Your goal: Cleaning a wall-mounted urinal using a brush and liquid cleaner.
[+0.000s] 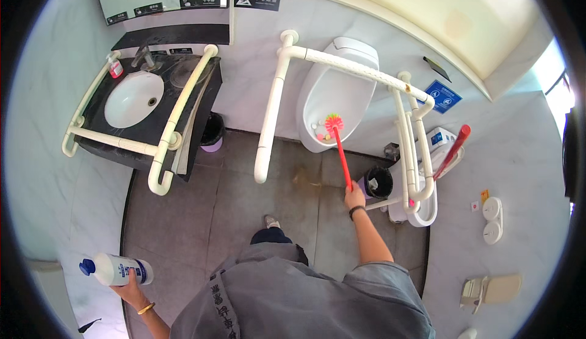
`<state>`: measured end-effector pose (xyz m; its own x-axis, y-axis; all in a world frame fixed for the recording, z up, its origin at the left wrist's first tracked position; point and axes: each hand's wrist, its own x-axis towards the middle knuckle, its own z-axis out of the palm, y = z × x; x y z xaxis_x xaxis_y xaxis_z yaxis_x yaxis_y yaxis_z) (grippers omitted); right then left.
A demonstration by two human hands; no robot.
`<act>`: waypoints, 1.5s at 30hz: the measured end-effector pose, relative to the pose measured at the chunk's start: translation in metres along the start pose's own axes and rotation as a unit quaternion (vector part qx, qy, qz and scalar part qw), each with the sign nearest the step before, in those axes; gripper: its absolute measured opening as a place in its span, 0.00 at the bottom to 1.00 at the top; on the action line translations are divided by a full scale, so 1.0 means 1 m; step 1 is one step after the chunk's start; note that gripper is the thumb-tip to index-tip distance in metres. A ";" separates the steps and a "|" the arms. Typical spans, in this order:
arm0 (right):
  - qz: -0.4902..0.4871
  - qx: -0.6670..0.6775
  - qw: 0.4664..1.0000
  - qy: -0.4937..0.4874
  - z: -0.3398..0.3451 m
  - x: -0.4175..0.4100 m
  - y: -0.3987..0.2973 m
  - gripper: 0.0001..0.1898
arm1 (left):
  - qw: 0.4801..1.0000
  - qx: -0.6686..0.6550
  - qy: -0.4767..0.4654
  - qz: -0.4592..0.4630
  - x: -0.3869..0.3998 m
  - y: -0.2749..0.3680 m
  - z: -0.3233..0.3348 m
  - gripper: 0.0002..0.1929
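Note:
My right hand point(355, 196) grips the red handle of a toilet brush point(342, 158). Its pink and yellow-green bristle head is inside the bowl of a white wall-mounted urinal point(316, 92), beside several round deodorant tablets point(318, 130), some white and some coloured. Whether the bristles press on the porcelain I cannot tell. Off to the left, my left hand point(132, 292) holds a white plastic bottle point(120, 268) with a blue cap, tilted onto its side and well away from the urinal. The bottle bears writing.
White grab bars point(348, 66) frame the urinal. A black counter point(178, 92) with a white washbasin point(134, 98) stands left, behind another grab bar point(183, 96). Lined bins point(379, 182) stand on the grey tiled floor point(256, 179). A white toilet point(428, 208) is at the right, near a red stick point(453, 149).

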<state>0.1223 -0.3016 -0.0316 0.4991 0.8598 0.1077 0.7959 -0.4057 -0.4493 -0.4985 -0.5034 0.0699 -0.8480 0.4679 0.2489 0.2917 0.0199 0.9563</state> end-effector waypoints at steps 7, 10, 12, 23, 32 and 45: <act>0.021 -0.268 0.948 -0.172 -0.024 0.133 -0.047 0.16 | 0.996 0.084 -0.014 0.011 0.000 0.017 0.050 0.34; 0.010 -0.302 0.927 -0.222 -0.005 0.160 -0.036 0.16 | 0.996 0.089 -0.001 -0.028 -0.001 0.031 0.080 0.36; -0.004 -0.292 0.924 -0.245 -0.004 0.159 -0.029 0.15 | 0.998 0.063 0.001 -0.001 -0.007 0.040 0.098 0.36; -0.013 -0.274 0.928 -0.253 0.011 0.206 -0.024 0.16 | 0.997 0.062 -0.045 -0.013 -0.017 0.043 0.152 0.36; -0.082 -0.147 0.941 -0.292 0.015 0.181 -0.020 0.17 | 0.997 0.054 -0.054 0.004 -0.025 0.061 0.189 0.34; 0.081 0.174 0.948 -0.256 -0.025 0.156 0.028 0.22 | 0.998 -0.021 -0.061 0.016 -0.024 0.072 0.196 0.34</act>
<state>0.2313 -0.1868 -0.0052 0.3029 0.8691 -0.3911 0.5177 -0.4946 -0.6981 -0.3702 -0.3397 0.1028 -0.7777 0.5718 0.2611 0.2963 -0.0329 0.9545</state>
